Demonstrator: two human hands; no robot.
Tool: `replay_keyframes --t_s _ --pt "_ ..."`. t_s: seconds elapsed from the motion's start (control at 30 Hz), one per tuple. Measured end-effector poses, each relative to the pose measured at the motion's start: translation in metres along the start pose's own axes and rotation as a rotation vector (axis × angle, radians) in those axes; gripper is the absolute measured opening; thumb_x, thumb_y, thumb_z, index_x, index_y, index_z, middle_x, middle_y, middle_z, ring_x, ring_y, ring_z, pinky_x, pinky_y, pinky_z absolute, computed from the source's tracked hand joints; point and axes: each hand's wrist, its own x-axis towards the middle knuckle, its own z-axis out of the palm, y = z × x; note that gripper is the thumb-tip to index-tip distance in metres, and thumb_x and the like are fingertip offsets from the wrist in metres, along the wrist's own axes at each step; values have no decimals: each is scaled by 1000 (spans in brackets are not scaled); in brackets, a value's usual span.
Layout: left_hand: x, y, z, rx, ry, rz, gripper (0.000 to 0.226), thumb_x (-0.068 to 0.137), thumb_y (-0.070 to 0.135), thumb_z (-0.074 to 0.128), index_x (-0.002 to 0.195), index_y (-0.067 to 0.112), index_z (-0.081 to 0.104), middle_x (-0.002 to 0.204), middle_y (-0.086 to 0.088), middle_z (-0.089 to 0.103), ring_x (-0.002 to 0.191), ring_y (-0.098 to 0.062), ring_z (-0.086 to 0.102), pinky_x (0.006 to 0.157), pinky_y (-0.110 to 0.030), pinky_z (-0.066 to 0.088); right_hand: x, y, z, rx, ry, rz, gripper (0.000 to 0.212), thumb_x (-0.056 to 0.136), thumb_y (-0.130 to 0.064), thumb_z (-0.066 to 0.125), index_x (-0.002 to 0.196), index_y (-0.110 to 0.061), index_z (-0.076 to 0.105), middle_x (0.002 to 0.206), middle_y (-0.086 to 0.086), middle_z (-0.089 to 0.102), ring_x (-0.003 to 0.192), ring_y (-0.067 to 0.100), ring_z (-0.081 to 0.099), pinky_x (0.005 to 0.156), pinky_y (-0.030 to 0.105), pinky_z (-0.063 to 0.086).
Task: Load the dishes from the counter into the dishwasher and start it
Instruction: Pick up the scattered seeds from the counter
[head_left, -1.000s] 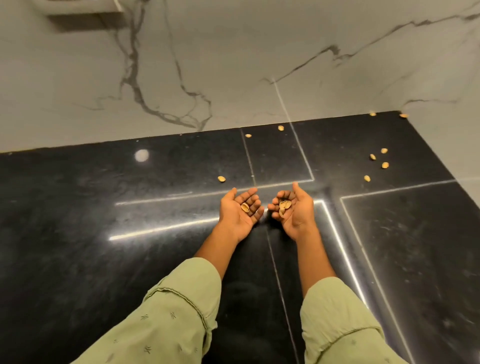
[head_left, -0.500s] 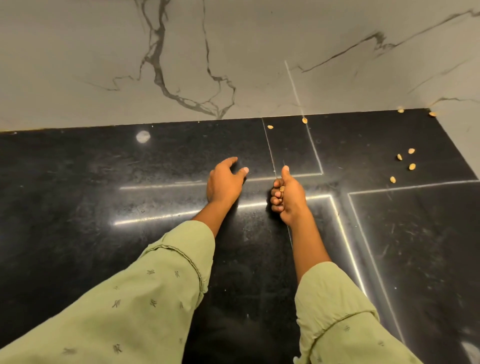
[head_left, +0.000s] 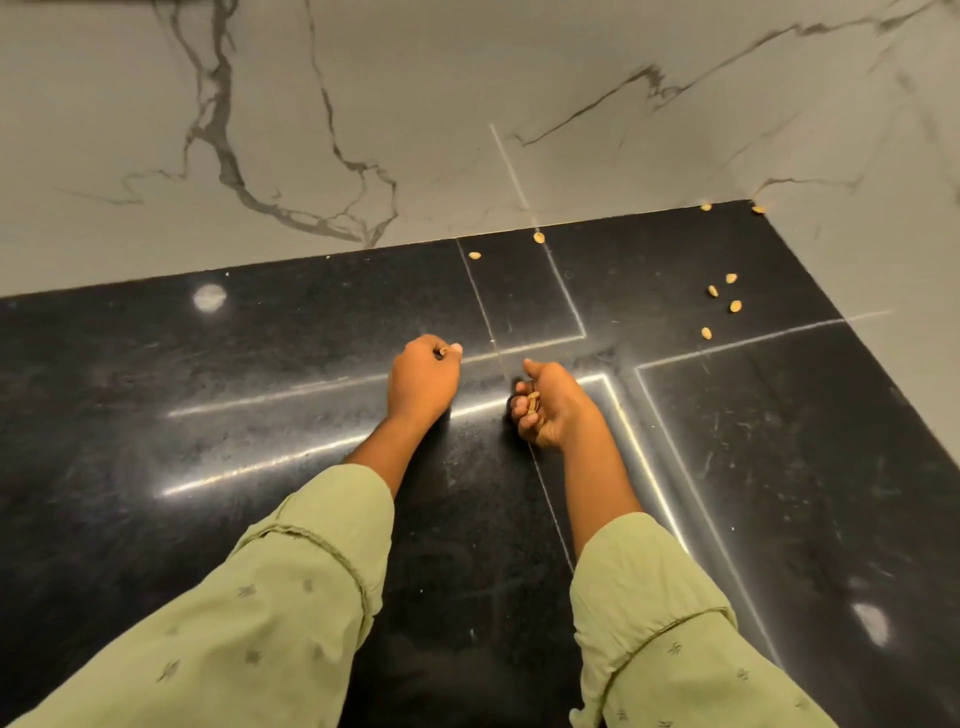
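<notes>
no dishes and no dishwasher are in view. we see the left hand, palm up and open a second ago, now turned down and pinching a small tan nut shell off the glossy black stone table. the right hand has curled round its gathered tan shells. loose scattered shells lie near the grey veined marble wall. we judge this is clearing debris, and loading is not begun. no writing is readable.

Head view looks steeply down over the black counter; faces the marble wall.
</notes>
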Motion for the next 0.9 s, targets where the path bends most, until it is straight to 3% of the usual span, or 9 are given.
replay_keyframes --t_s 0.1,0.2,0.33,0.43,0.57,0.67,0.73,0.9 --pt "-5 21 16 -404 -178 -252 18 94 20 51 78 13 51 62 -5 41 51 -18 37 47 -26 31 -3 -3 -9 12 2 31 41 103 -33 36 65 -17 39 42 -2 33 28 6 31 29 11 20" --pt "-13 39 30 -679 -370 -462 17 94 15 43 78 13 51 53 1 35 41 -11 27 36 -18 24 -4 -10 -26 98 25 22 40 103 -32 37 66 -16 41 53 -1 34 32 7 35 29 12 26" --pt "-16 61 52 -773 -413 -506 21 88 14 42 74 10 57 54 1 44 45 -11 37 37 -19 34 -3 -20 -57 171 74 -78 36 103 -28 40 70 -14 43 60 1 36 36 8 37 31 14 26" --pt "-17 79 77 -713 -408 -466 23 87 18 46 69 10 57 54 2 42 43 -11 36 38 -20 34 -3 -27 -83 149 222 -305 38 102 -32 46 69 -15 46 54 0 36 35 9 31 32 14 19" --pt "-22 107 115 -687 -493 -440 33 97 27 48 72 9 61 56 0 45 45 -11 40 41 -22 38 7 -39 -128 -68 529 -596 31 96 -37 48 70 -20 49 57 2 46 48 17 40 40 18 26" --pt "-28 130 143 -801 -652 -477 37 103 31 42 85 7 64 63 -1 52 52 -12 51 49 -25 48 10 -52 -168 -257 688 -650 11 95 -31 48 92 -23 55 87 5 60 79 26 56 66 35 44" --pt "-30 138 157 -870 -700 -499 37 103 31 41 91 5 65 65 -3 53 53 -13 54 55 -27 50 7 -60 -189 -404 777 -645 13 101 -26 46 108 -20 55 100 4 60 90 24 55 76 35 42" --pt "-23 148 190 -963 -722 -536 42 102 34 40 100 1 67 70 -7 59 59 -16 60 67 -32 54 24 -84 -226 -762 769 -602 27 101 -39 46 122 -22 46 117 13 62 107 35 56 80 40 41"
